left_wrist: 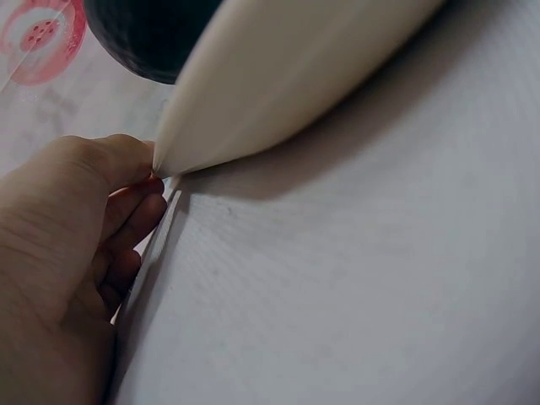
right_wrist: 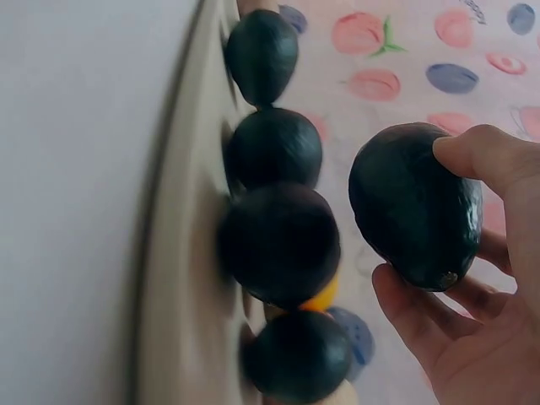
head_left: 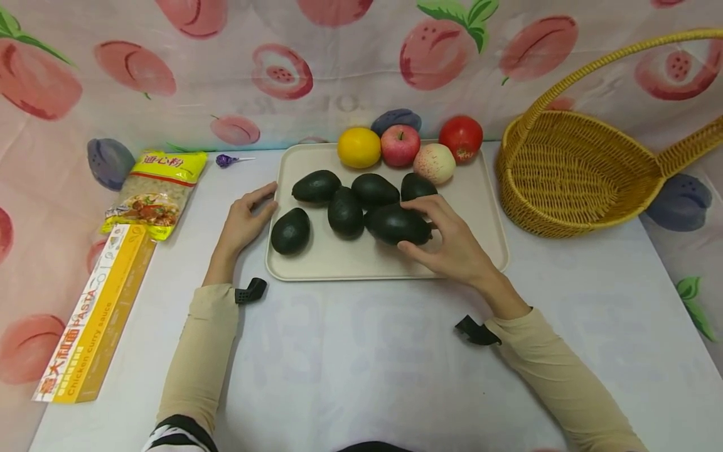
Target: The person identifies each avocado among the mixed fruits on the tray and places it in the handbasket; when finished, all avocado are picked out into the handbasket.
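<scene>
Head view shows your right hand (head_left: 452,242) holding one dark avocado (head_left: 398,224) over the cream tray (head_left: 491,238), with the thumb on the near side and the fingers curled around the far side. In the right wrist view the same avocado (right_wrist: 415,205) is pinched between your thumb and fingertips (right_wrist: 405,308) and it is lifted a little away from the tray surface, apart from the other avocados. Five more avocados (head_left: 344,212) lie on the tray, close together, some touching each other. At the far edge of the tray you see a yellow fruit (head_left: 359,147), a red apple (head_left: 400,145), a pale peach (head_left: 433,163) and a tomato (head_left: 460,138), side by side. Your left hand (head_left: 244,221) rests on the table (head_left: 361,364) at the left edge of the tray; in the left wrist view the thumb (left_wrist: 110,160) touches the corner of the tray (left_wrist: 278,76) and the other fingers are loosely bent under it, not gripping anything. A woven yellow basket (head_left: 570,172) stands to the right of the tray, near it but apart. On the left side of the table lie a bag of macaroni (head_left: 157,191), a long yellow pasta box (head_left: 96,314) and a small purple lollipop (head_left: 228,161).
</scene>
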The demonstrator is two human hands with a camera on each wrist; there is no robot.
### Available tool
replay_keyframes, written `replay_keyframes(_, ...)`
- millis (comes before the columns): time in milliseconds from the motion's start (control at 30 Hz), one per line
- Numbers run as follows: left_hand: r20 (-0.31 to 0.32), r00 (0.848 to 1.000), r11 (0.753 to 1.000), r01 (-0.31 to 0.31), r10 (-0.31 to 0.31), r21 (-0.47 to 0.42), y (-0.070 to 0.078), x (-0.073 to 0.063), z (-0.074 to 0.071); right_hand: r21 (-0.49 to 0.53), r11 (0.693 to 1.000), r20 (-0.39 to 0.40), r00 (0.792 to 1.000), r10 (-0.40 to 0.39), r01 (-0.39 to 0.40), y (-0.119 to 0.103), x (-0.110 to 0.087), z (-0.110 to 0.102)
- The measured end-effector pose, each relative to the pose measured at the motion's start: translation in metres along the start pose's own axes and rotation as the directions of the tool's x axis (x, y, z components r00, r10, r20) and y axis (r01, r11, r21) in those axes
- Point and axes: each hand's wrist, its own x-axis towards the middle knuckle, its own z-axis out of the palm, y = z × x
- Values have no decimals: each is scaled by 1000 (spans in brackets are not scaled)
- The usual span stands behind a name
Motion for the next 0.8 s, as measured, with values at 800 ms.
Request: replay_keyframes(800,-3,1000,1000,17,-17,21,1,-2,0,66,994,-178,979,103,-92,-17,2,-67)
